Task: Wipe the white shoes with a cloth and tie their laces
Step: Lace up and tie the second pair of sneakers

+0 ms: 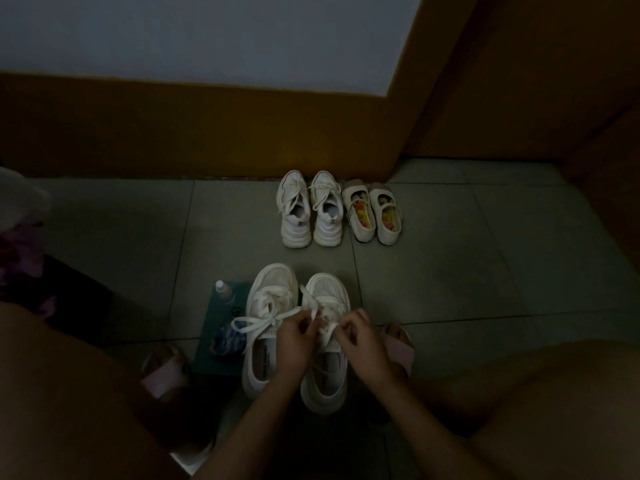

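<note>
Over sneaker: left hand, right hand pinch, half-hide laces.

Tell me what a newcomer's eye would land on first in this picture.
The eye goes first to the left hand and right hand, both pinching the lace of the right-hand white sneaker at bottom centre. The sneaker beside it already carries a bow. Farther off, by the brown skirting, stand another white pair and two strap shoes.
</note>
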Demonstrator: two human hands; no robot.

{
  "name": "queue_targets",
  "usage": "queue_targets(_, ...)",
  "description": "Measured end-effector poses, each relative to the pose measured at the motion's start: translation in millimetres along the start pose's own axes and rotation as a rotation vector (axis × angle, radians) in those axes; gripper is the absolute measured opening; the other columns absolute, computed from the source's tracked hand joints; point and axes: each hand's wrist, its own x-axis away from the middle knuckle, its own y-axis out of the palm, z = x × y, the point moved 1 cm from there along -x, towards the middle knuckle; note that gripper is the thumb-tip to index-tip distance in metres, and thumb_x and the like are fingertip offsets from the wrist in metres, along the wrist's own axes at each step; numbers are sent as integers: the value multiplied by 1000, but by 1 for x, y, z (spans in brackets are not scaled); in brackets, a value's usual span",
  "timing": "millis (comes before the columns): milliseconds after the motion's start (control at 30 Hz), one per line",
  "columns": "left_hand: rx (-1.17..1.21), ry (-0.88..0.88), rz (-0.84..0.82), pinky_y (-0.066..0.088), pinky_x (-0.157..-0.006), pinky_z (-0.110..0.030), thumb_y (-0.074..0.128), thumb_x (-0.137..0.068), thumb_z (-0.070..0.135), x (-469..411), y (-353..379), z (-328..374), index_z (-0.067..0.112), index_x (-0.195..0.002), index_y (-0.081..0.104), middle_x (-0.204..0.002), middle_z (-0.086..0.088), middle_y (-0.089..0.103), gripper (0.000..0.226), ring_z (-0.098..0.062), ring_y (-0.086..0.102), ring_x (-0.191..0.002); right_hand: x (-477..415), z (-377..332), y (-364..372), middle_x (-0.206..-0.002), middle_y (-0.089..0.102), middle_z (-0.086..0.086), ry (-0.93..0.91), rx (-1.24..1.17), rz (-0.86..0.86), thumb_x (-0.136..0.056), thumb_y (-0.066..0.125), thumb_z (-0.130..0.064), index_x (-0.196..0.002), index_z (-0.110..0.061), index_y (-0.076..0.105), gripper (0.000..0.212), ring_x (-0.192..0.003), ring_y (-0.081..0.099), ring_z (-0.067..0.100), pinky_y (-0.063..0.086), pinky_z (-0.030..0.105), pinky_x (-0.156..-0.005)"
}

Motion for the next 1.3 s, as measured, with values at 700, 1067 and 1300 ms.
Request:
queue_targets(700, -137, 30, -434, 36, -59, -11, 44, -97, 12, -21, -3, 18, 18, -66, 54, -66, 4, 53, 34, -8, 48, -64, -57, -55, -35, -68, 65, 3, 275, -535, 7, -97, 46, -18, -74, -15, 67, 31, -59, 57, 16, 44, 23, -51)
queue_targets(1067, -240, 78, -489, 42, -67, -21, 48, -97, 25, -21, 2, 29, 24, -65, 52, -67, 3, 55, 31, -10, 53, -66, -82, -58, -34, -115, 54, 6, 175, -241, -150, -88, 52, 8, -126, -3, 49, 40, -96, 59, 20, 50, 26, -77)
queue_targets(1300, -65, -6, -473, 39, -63, -14, 43, -98, 25, -22, -2, 26, 24, -69, 58, -69, 3, 56, 33, -8, 51, -66, -52, -33, -40, -97, 64, 4, 39, -119, -393, -86, 48, 13, -104, 1, 64, 27, -88, 59, 2, 47, 9, -71)
